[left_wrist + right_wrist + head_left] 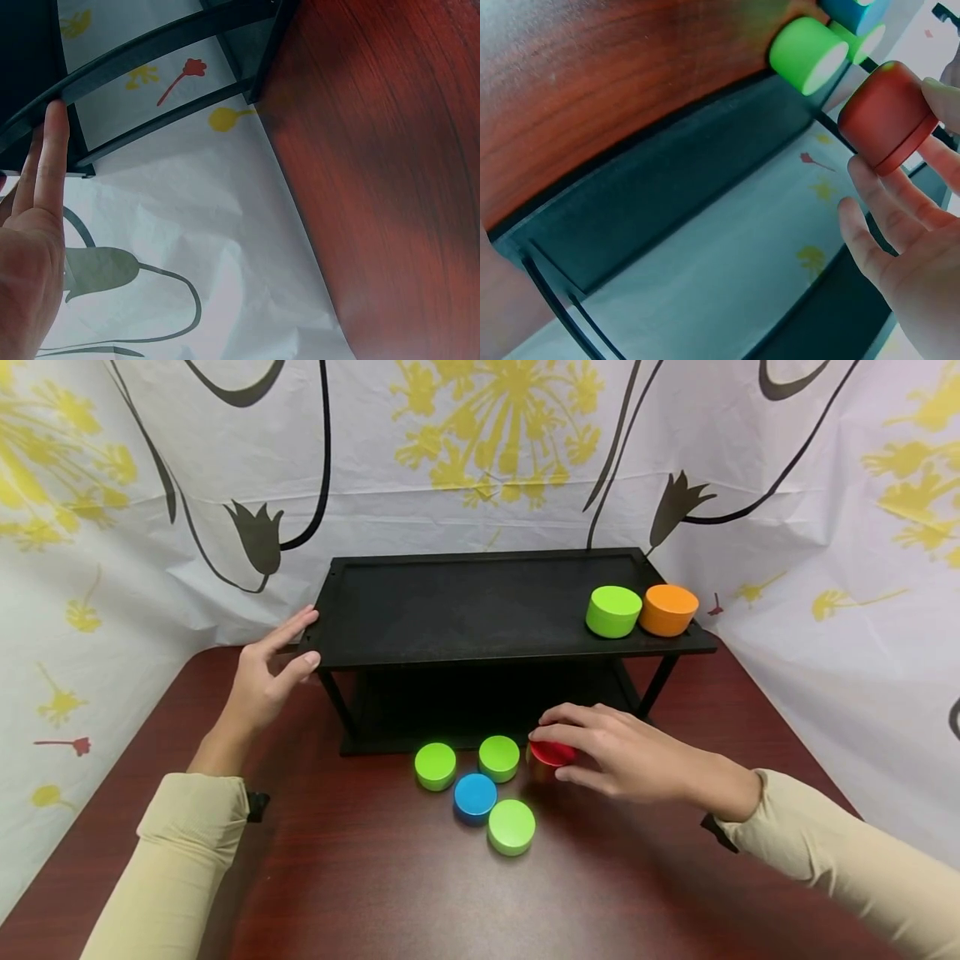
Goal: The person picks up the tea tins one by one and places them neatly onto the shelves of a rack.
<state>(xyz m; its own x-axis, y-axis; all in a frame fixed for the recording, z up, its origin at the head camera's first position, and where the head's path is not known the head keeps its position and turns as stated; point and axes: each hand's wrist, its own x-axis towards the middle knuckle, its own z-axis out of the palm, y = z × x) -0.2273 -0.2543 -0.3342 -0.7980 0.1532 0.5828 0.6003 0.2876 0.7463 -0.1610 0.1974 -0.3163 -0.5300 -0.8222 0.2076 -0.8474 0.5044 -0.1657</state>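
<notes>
My right hand (626, 752) holds a small red round container with a lid (552, 753) between thumb and fingers, in front of the rack's lower tier. In the right wrist view the red container (885, 116) is tilted by the camera angle, and the thumb and fingertips touch its sides. My left hand (262, 681) touches the left end of the black two-tier rack (465, 610), thumb at the front corner. Its fingers look straight against the rack's edge in the left wrist view (49, 172).
Left of the red container stand green containers (435, 766) (498, 757) (512, 827) and a blue one (475, 797) on the dark red table (360, 877). A green container (613, 612) and an orange one (670, 610) sit on the top tier's right end. Patterned cloth (480, 518) hangs behind.
</notes>
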